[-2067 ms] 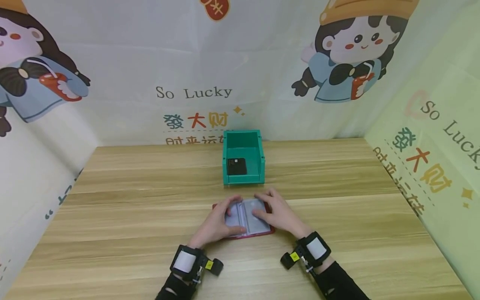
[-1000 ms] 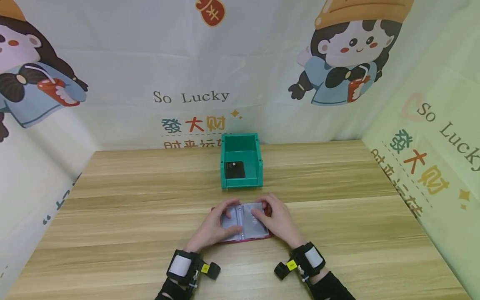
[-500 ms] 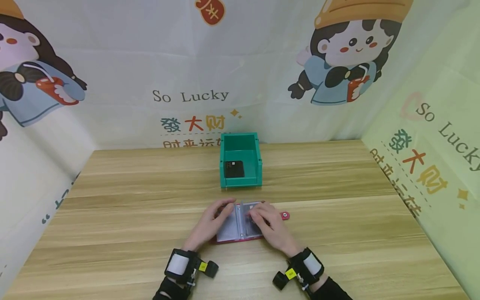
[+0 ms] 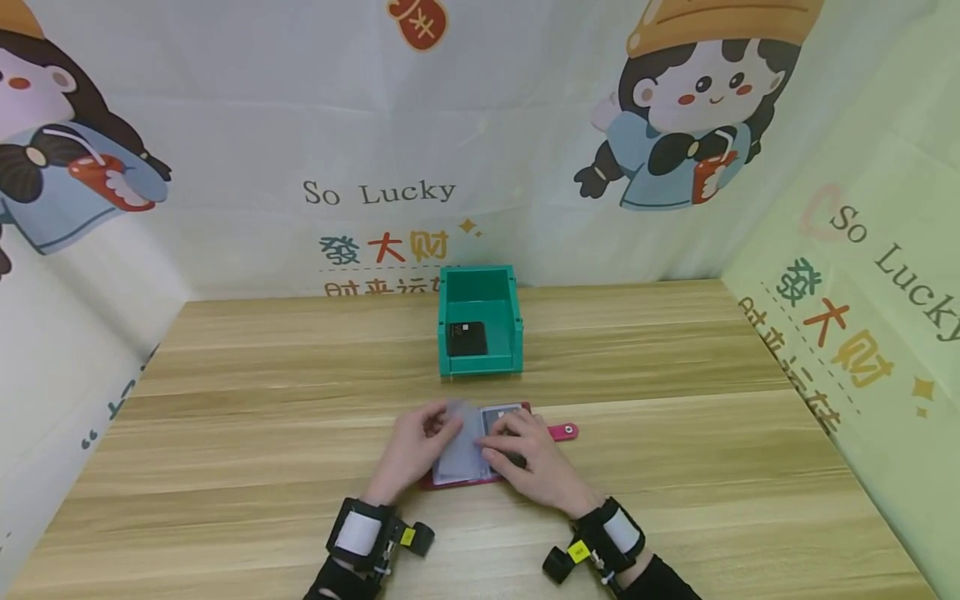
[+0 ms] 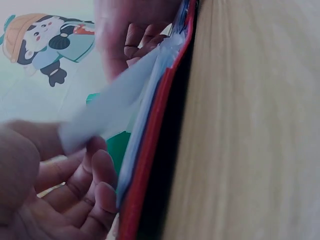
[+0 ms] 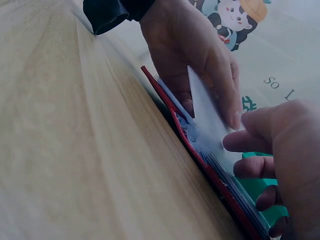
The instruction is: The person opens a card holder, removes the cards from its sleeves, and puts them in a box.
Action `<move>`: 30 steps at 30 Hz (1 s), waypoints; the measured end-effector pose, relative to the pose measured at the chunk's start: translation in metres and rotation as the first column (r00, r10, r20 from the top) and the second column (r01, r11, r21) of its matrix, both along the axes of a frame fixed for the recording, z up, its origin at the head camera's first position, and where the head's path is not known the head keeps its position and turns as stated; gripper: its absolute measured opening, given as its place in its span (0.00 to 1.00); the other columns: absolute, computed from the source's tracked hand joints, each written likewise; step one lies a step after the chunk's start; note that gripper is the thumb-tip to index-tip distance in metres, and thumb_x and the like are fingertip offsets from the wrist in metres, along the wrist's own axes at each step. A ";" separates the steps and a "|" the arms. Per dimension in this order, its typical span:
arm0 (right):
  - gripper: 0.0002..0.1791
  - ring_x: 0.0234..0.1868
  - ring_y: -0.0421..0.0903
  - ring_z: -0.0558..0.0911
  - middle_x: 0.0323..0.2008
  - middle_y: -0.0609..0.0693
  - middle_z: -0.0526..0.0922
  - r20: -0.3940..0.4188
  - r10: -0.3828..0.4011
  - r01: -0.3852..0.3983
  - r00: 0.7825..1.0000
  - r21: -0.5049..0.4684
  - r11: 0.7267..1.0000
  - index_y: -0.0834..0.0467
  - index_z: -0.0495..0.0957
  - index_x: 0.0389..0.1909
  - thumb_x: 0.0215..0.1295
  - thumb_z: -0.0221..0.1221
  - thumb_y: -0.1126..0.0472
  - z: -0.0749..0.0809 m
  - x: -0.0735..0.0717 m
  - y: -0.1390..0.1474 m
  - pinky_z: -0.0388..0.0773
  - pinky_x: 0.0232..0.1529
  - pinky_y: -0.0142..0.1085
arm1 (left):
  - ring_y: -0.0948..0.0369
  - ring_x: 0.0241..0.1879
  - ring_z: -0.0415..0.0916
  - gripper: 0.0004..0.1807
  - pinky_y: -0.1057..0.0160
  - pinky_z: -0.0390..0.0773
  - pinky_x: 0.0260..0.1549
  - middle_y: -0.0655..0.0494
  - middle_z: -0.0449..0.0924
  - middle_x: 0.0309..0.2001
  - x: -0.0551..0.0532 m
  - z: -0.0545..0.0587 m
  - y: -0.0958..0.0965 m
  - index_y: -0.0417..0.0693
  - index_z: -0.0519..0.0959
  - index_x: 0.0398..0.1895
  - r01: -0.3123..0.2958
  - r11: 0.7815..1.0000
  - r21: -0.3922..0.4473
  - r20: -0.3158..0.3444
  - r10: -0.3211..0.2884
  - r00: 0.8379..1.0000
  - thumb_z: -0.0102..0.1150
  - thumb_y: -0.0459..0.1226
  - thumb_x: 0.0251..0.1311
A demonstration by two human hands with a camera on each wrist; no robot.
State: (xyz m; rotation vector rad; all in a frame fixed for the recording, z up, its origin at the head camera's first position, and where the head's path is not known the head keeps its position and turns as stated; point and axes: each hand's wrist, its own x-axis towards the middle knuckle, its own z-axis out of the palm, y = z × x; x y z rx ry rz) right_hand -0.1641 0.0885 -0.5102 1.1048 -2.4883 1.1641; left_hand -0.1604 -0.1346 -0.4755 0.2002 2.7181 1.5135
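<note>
A red card holder (image 4: 465, 481) with clear plastic pages lies spread on the table, with a pink snap strap (image 4: 564, 432) sticking out on its right. My left hand (image 4: 415, 446) pinches the free edge of one plastic page (image 5: 115, 100), which stands raised and slanted over the left half in the left wrist view. My right hand (image 4: 536, 462) hovers over the right half, fingers loosely bent and fingertips close to the page; in the right wrist view nothing lies between its thumb and fingers. Under that hand, a dark insert (image 4: 495, 414) partly shows in the right-hand pocket.
Behind the card holder a green bin (image 4: 481, 365) stands on the wooden table (image 4: 262, 417), with a flat black card-like piece (image 4: 467, 339) inside. Printed cloth walls (image 4: 525, 125) close off the back and sides. Both wrists wear strapped cameras (image 4: 359, 533).
A plastic page has been turned from right to left and is now in the left hand's fingers. The right hand has come off the right edge, uncovering the pink strap.
</note>
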 end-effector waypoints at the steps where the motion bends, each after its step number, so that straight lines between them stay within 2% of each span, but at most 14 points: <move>1: 0.11 0.50 0.45 0.75 0.44 0.47 0.81 -0.025 -0.009 0.009 1.000 0.000 1.000 0.57 0.91 0.49 0.72 0.63 0.63 0.000 0.000 0.000 0.70 0.54 0.44 | 0.61 0.36 0.78 0.17 0.69 0.76 0.35 0.48 0.86 0.38 0.001 0.000 0.000 0.35 0.83 0.59 -0.011 1.000 -0.016 -0.013 0.010 1.000 0.64 0.33 0.71; 5: 0.10 0.48 0.47 0.78 0.42 0.49 0.83 -0.139 -0.105 0.105 0.985 -0.008 0.994 0.59 0.90 0.47 0.66 0.68 0.66 -0.001 -0.002 0.001 0.73 0.51 0.44 | 0.61 0.35 0.78 0.17 0.68 0.76 0.35 0.47 0.87 0.38 0.004 0.002 -0.001 0.33 0.83 0.58 -0.047 0.996 -0.075 -0.060 0.043 0.997 0.67 0.31 0.68; 7: 0.11 0.47 0.48 0.78 0.41 0.51 0.83 -0.160 -0.173 0.175 0.972 -0.001 0.985 0.59 0.90 0.47 0.63 0.70 0.66 0.000 -0.003 0.002 0.74 0.49 0.44 | 0.61 0.32 0.76 0.19 0.68 0.73 0.31 0.47 0.85 0.35 0.005 0.003 -0.001 0.33 0.82 0.58 -0.067 0.994 -0.092 -0.069 0.061 0.996 0.68 0.30 0.66; 11: 0.16 0.48 0.51 0.78 0.44 0.53 0.82 -0.081 -0.272 0.277 0.959 0.071 0.958 0.61 0.88 0.52 0.64 0.71 0.62 0.002 -0.005 0.006 0.74 0.52 0.47 | 0.63 0.26 0.70 0.24 0.69 0.68 0.26 0.51 0.80 0.28 0.005 0.005 0.001 0.32 0.78 0.62 -0.106 0.986 -0.129 -0.068 0.098 0.993 0.69 0.28 0.64; 14: 0.20 0.50 0.52 0.78 0.46 0.55 0.82 -0.009 -0.296 0.295 0.955 0.129 0.947 0.63 0.85 0.57 0.67 0.69 0.59 0.003 -0.005 0.006 0.73 0.55 0.50 | 0.62 0.26 0.70 0.28 0.68 0.68 0.26 0.52 0.79 0.28 0.005 0.007 0.003 0.33 0.75 0.66 -0.131 0.978 -0.165 -0.057 0.124 0.991 0.70 0.28 0.62; 18: 0.24 0.51 0.53 0.79 0.47 0.55 0.82 0.020 -0.303 0.295 0.953 0.171 0.940 0.65 0.83 0.61 0.70 0.67 0.56 0.004 -0.007 0.007 0.71 0.54 0.49 | 0.53 0.36 0.76 0.30 0.57 0.77 0.37 0.45 0.80 0.39 0.007 0.008 0.006 0.34 0.75 0.66 -0.167 0.959 -0.231 -0.089 0.150 0.985 0.71 0.27 0.61; 21: 0.25 0.50 0.53 0.78 0.47 0.55 0.82 0.019 -0.307 0.297 0.952 0.197 0.934 0.65 0.82 0.63 0.71 0.67 0.54 0.005 -0.007 0.007 0.70 0.51 0.47 | 0.45 0.49 0.76 0.24 0.46 0.79 0.50 0.40 0.78 0.48 0.009 0.008 0.010 0.35 0.79 0.60 -0.181 0.942 -0.284 -0.146 0.144 0.979 0.71 0.26 0.60; 23: 0.26 0.50 0.52 0.78 0.46 0.54 0.82 0.017 -0.309 0.299 0.951 0.212 0.930 0.65 0.81 0.63 0.71 0.66 0.54 0.006 -0.007 0.007 0.70 0.51 0.45 | 0.43 0.53 0.76 0.18 0.43 0.78 0.54 0.39 0.79 0.50 0.011 0.009 0.012 0.37 0.82 0.54 -0.171 0.937 -0.305 -0.183 0.118 0.976 0.69 0.25 0.59; 25: 0.26 0.50 0.52 0.78 0.47 0.54 0.82 0.017 -0.310 0.299 0.950 0.224 0.928 0.65 0.81 0.64 0.71 0.66 0.53 0.007 -0.007 0.006 0.69 0.50 0.45 | 0.44 0.52 0.78 0.13 0.44 0.78 0.54 0.41 0.81 0.48 0.011 0.009 0.015 0.38 0.84 0.47 -0.132 0.940 -0.316 -0.199 0.071 0.978 0.67 0.24 0.59; 28: 0.27 0.50 0.52 0.78 0.47 0.54 0.83 0.013 -0.309 0.298 0.951 0.236 0.925 0.65 0.80 0.65 0.72 0.66 0.53 0.007 -0.007 0.006 0.69 0.49 0.44 | 0.48 0.47 0.79 0.06 0.46 0.79 0.51 0.44 0.83 0.45 0.012 0.009 0.019 0.39 0.85 0.41 -0.050 0.949 -0.311 -0.168 -0.003 0.986 0.66 0.25 0.62; 30: 0.27 0.50 0.52 0.78 0.48 0.54 0.83 0.010 -0.308 0.297 0.951 0.243 0.923 0.65 0.80 0.65 0.72 0.65 0.52 0.007 -0.006 0.006 0.68 0.49 0.44 | 0.51 0.45 0.79 0.03 0.49 0.79 0.49 0.45 0.84 0.44 0.012 0.009 0.021 0.40 0.86 0.40 -0.012 0.954 -0.300 -0.129 -0.028 0.991 0.66 0.29 0.66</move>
